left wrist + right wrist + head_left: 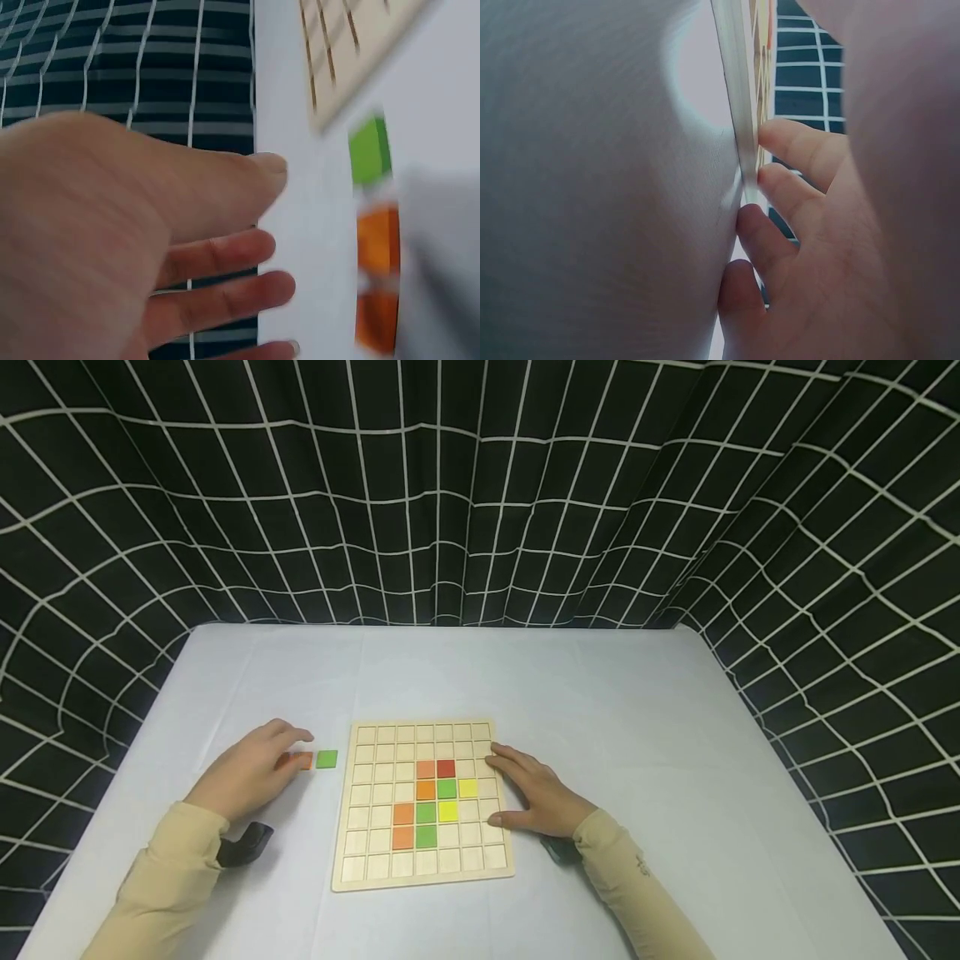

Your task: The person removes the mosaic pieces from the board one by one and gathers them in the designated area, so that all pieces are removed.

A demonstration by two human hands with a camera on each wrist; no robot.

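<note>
A wooden grid board (378, 852) lies on the pale table (637, 710), with orange, red, green and yellow tiles set in its middle cells. My left hand (279, 752) hovers left of the board with relaxed fingers, over an orange tile (303, 762) that lies next to a loose green tile (326, 759). In the left wrist view the left hand (240, 217) is spread beside the green tile (369, 150) and the orange tile (377, 240). My right hand (510, 785) rests flat on the board's right edge. Its fingers (795, 150) touch the board's rim (735, 97).
A black curtain with a white grid (480, 493) hangs around the table's back and sides. The table's far edge runs just under it. Bare tabletop stretches behind and to the right of the board.
</note>
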